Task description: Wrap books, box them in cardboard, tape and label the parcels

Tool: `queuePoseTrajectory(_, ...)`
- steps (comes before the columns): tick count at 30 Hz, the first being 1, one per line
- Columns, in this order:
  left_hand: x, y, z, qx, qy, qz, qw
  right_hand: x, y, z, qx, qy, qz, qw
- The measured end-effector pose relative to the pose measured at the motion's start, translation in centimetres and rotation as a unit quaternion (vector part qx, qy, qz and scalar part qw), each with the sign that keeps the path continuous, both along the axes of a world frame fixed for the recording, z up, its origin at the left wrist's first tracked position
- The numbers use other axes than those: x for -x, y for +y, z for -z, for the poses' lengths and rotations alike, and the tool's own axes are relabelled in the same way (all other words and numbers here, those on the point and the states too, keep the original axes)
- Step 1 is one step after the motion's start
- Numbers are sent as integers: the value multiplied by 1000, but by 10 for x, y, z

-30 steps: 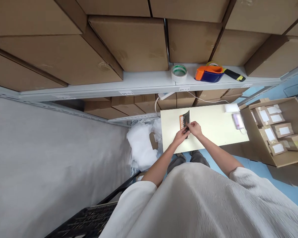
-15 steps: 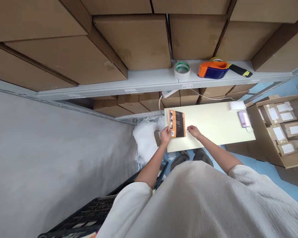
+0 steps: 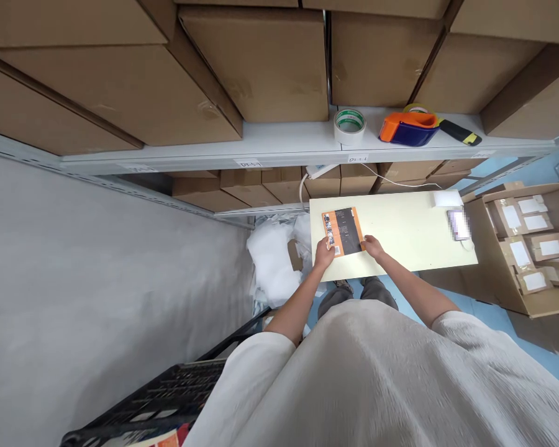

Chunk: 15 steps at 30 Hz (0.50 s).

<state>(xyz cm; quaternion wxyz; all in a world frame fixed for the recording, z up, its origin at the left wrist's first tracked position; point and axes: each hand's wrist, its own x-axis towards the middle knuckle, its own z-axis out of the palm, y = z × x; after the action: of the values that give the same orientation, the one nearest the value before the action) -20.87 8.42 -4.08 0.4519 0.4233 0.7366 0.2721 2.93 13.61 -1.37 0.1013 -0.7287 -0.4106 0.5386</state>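
An orange and black book (image 3: 347, 231) is held over the left part of a pale yellow board (image 3: 400, 242), slightly tilted. My left hand (image 3: 325, 253) grips its lower left corner, with the thumb on the cover. At the lower right edge of the book, my right hand (image 3: 372, 246) has its fingers closed on it. Whether the book rests on the board or hangs just above it cannot be told.
On the shelf (image 3: 289, 141) stand cardboard boxes, a tape roll (image 3: 349, 126), an orange and blue tape dispenser (image 3: 409, 128) and a cutter (image 3: 459, 132). A phone (image 3: 458, 224) lies at the board's right end. An open carton (image 3: 503, 292) holds small boxes. A black crate (image 3: 168, 397) stands lower left.
The book has shifted right and turned a little. My left hand moved right with it, and my right hand, which was beside the book, has taken hold of its right edge.
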Motion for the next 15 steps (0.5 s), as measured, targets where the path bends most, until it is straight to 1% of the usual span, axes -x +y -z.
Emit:
queuePoseTrajectory(4, -6, -11, -4, -1, 11, 52, 999, 3, -1, 3, -26, 9, -15, 1000)
queuePoseTrajectory(10, -12, -15, -11, 42, 8, 108, 993, 7, 0, 3, -43, -13, -26, 999)
queuePoseTrajectory(12, -11, -18, -14, 42, 6, 120, 992, 7, 1, 1, -44, -19, -17, 999)
queuePoseTrajectory(15, -8, -24, -16, 45, 5, 134, 990, 8, 3, -2, -29, -17, 26, 999)
